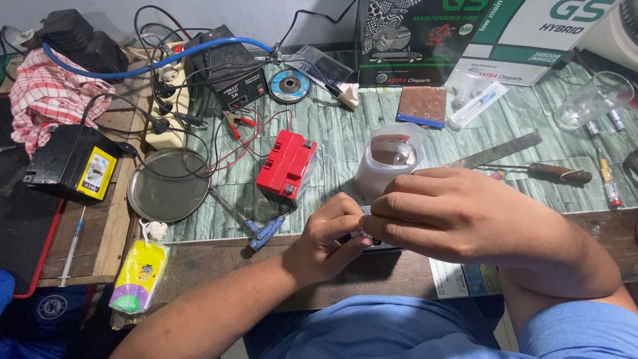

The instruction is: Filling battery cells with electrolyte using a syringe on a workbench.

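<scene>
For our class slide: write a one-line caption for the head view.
Both hands, left hand and right hand, pinch a small dark part beside a red rectangular battery.

1. Your left hand (329,233) and right hand (458,213) met at the bench's near edge, with a translucent plastic cup (389,158) standing just beyond them.
2. To the left, a red rectangular battery (287,163) and a round metal dish (169,185) blocked a straight reach.
3. Bare green-patterned bench top (345,133) lay open between the battery and the cup.
4. To the right, a steel ruler (495,151) and a wooden-handled screwdriver (555,173) crossed the way.
</scene>
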